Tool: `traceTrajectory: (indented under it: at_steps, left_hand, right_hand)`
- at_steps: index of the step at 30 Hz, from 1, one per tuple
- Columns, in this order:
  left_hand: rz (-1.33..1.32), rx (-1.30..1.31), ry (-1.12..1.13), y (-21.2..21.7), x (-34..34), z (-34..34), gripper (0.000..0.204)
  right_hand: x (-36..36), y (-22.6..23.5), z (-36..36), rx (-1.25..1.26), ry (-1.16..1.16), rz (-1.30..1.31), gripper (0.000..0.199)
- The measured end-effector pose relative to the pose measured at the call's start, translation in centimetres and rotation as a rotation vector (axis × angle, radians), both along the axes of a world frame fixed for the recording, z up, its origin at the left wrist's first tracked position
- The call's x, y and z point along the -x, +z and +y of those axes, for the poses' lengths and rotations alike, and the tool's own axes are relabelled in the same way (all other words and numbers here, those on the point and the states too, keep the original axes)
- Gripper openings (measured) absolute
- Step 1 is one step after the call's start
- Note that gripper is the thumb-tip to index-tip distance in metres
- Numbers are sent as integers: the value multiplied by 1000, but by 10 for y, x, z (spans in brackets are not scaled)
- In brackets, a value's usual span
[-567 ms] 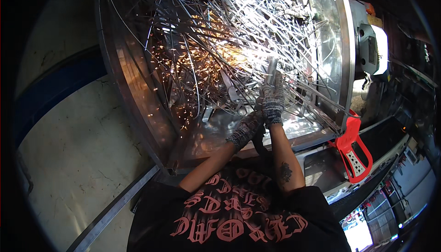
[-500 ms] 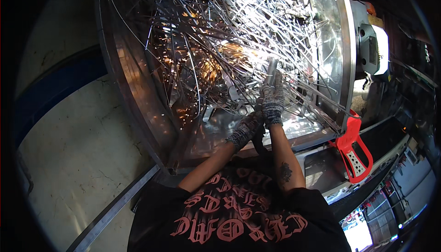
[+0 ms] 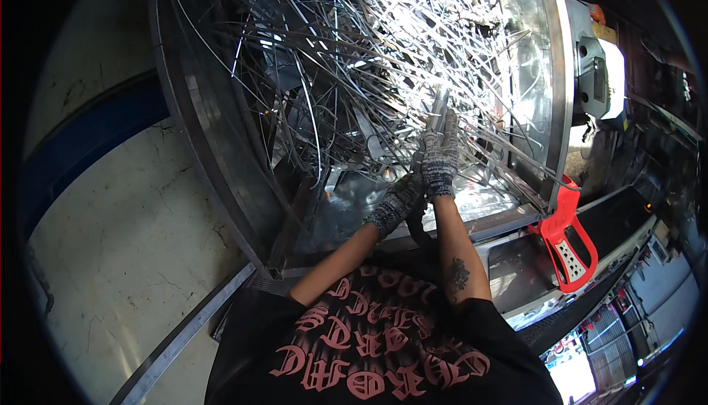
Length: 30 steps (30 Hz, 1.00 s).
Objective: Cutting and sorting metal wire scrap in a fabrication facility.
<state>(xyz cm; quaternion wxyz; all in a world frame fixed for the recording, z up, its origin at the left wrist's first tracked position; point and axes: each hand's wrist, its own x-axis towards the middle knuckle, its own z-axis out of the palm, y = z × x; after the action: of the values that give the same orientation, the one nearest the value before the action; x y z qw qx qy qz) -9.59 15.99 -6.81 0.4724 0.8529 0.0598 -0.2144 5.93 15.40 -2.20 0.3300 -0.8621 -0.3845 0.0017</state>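
My right hand (image 3: 440, 161), in a grey knitted glove, has its fingers closed along a short metal bar (image 3: 440, 102) that points away from me. Close beside it, on the near left, my left hand (image 3: 397, 202) wears a matching glove and is closed around a dark tool (image 3: 419, 226). Most of that tool is hidden by the gloves and their shadow, so its kind does not show. Both hands are over the near end of a metal bin (image 3: 210, 161). A tangle of thin metal strips (image 3: 354, 58) fills it beyond my fingers, brightly lit towards the right.
A red plastic frame with a handle (image 3: 569, 243) stands at the bin's near right corner. A white and grey machine (image 3: 601, 77) is past the right wall. To the left lie a blue beam (image 3: 96, 147), concrete floor (image 3: 147, 213) and a long metal bar (image 3: 184, 335).
The shower of orange sparks left of my hands has died away, with only a few glowing specks left. Both hands stay in nearly the same place.
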Motion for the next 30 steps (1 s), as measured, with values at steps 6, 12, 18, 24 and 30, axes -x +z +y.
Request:
traceTrajectory:
  at_steps: [6,12,18,24,30]
  left_hand:
    - [-78,268,395,11,1,2,29]
    - [3,630,743,3,-3,-3,30]
    - [-29,635,728,18,-9,-2,30]
    - [238,809,796,34,-16,14,29]
    - [322,946,879,24,-13,4,27]
  right_hand:
    - [-2,-5,3,-20,-226,566,67]
    - [4,-12,7,-117,-414,857,67]
    - [1,-6,4,7,-382,652,70]
    - [5,-10,8,-84,-466,805,69]
    - [4,-30,-5,121,-257,286,68]
